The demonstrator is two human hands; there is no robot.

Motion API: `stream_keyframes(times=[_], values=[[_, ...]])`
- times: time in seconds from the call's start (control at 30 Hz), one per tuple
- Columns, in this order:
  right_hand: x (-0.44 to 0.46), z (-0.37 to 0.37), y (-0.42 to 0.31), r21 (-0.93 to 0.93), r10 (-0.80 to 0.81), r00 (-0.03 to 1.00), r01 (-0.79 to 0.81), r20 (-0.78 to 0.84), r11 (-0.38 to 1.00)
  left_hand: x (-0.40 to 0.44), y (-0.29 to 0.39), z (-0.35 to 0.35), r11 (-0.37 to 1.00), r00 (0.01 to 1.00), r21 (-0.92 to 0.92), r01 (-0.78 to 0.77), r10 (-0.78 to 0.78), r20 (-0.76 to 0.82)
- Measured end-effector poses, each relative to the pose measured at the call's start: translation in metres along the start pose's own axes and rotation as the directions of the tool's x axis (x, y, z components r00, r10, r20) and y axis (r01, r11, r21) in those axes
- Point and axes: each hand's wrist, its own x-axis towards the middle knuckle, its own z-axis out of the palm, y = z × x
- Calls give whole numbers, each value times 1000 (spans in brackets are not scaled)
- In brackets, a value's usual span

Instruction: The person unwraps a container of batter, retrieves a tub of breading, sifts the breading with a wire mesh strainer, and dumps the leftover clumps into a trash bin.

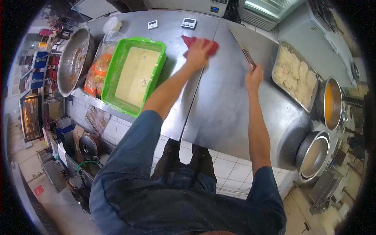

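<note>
A red cloth [212, 47] lies bunched on the steel table [219, 105], under my left hand [198, 53], which presses on it with its fingers closed around part of it. My right hand [254, 76] grips the dark handle of a long-bladed knife [242, 45]. The blade points away from me toward the back of the table, its flat close to the surface. Left of my left arm stands a green tub [159, 74] holding pale batter or dough.
Beyond the tub are a bag of orange items [100, 72] and a wide metal pan [74, 58]. Two small timers [189, 23] sit at the back. On the right are a tray of floury pieces [293, 74], a pot of orange liquid [330, 103] and metal bowls [314, 155].
</note>
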Motion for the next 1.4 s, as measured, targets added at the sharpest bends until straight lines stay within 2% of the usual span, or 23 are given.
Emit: stream_keyframes(times=[0.1,0.17,0.27,0.33,0.43,0.47,0.53,0.57,0.6,0.63,0.73,0.8,0.9,0.93,0.97,1.03,1.07,1.1,1.17,1.23,1.27,1.33,1.4], values=[[-3,5,13,-20,15,999,-14,41,1000,-10,3,18,996,985,7,85,-83,-150],[-10,7,21,-67,11,999,-7,53,998,-2,-23,5,955,974,189,229,-223,-49],[-5,11,29,-176,-21,998,32,63,984,-1,-77,4,743,891,498,448,-416,-182],[7,6,26,-251,-8,994,36,111,967,13,-89,-13,465,842,801,378,-531,-90],[26,11,34,-353,-59,996,78,66,932,33,-96,-26,482,729,743,464,-685,-11],[35,17,43,-370,-20,998,43,65,928,39,-87,-27,459,636,591,663,-762,-122],[52,22,56,-406,50,996,-19,67,914,42,-46,-43,513,535,232,826,-844,-38],[52,24,53,-391,19,999,-29,-28,920,33,-20,-35,624,606,-15,781,-763,-224],[54,28,48,-371,-13,992,-34,-125,928,16,13,-51,743,685,-303,597,-669,-290],[54,33,42,-348,-40,974,-41,-221,936,-9,54,-68,842,733,-356,405,-531,-425],[14,4,-22,-292,-157,960,86,-231,953,-116,174,-111,730,749,-604,319,-585,-312],[-31,-8,-42,-105,-170,978,158,-118,982,-204,230,-130,571,780,-714,406,-624,-55],[-139,-52,-96,256,-95,987,60,129,965,-313,257,-152,556,700,-682,476,-709,-89],[-177,-68,-104,429,-155,960,41,234,903,-345,254,-147,476,536,-656,585,-835,-128],[-220,-88,-107,543,-144,898,-118,417,832,-371,251,-147,378,356,-637,671,-919,-170],[-290,-135,-124,567,-373,733,-21,569,823,-392,224,-164,346,174,-370,862,-888,-426],[-332,-151,-125,527,-268,650,-239,711,816,-418,212,-155,198,22,-421,885,-922,-387],[-351,-162,-132,529,-333,523,-286,785,799,-454,202,-137,44,-134,-469,882,-932,-338],[-380,-173,-148,408,-291,373,-287,881,867,-528,183,-106,-318,-321,-579,751,-942,101],[-417,-166,-139,301,-226,291,-248,930,921,-550,187,-86,-218,-267,-611,761,-964,11],[-428,-159,-140,220,-160,242,-246,957,944,-557,188,-77,-51,-169,-429,902,-955,-242],[-450,-130,-133,266,-239,154,-189,959,945,-569,185,-54,0,-118,-322,947,-930,-347],[-470,-91,-134,245,-238,57,-215,970,945,-584,191,-30,-162,-260,-574,803,-961,-92]])
